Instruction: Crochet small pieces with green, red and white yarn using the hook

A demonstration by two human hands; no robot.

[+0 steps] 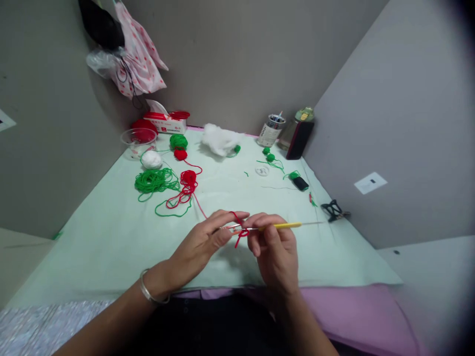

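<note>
My right hand (276, 244) grips a crochet hook (285, 225) by its yellow handle, the thin metal shaft pointing left. Red yarn (242, 236) is looped round the shaft, and a short tail hangs below it. With fingers pinched on the yarn, my left hand (211, 232) meets the right fingertips; a red strand passes over its index finger. That strand runs back to a loose tangle of red yarn (188, 183) on the table. Close to the left fingers shows a slim metallic piece, too small to make out.
Green yarn (156, 181), a white yarn ball (152, 159) and a clear tub (139, 144) lie at left. White stuffing (220, 140) sits at the back. At right stand a tin can (272, 130), a bottle (305, 114) and a black claw clip (335, 211). Walls enclose the table (122, 237).
</note>
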